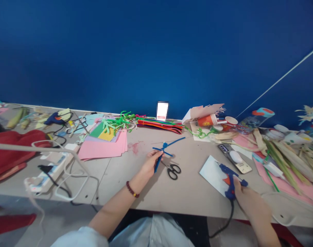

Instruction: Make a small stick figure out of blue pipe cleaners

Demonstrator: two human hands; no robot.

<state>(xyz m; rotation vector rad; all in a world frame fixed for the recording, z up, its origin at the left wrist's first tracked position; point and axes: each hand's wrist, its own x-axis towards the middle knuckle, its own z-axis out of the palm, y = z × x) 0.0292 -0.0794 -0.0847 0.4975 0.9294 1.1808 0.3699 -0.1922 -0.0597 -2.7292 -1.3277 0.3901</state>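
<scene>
My left hand pinches a figure bent from blue pipe cleaners, with thin arms sticking out to the sides and one long strand pointing up to the right. Black-handled scissors lie on the table just right of that hand, their blades partly hidden by the figure. On the right, my right hand is wrapped around the back of a blue hot glue gun with an orange trigger. Its nozzle points up and left over a white sheet, and a dark cord hangs from its handle.
Behind lies a bundle of coloured pipe cleaners before a bright phone screen. Pink paper and a white power strip with looping cables are left. A phone, paper cups and corn husks are right.
</scene>
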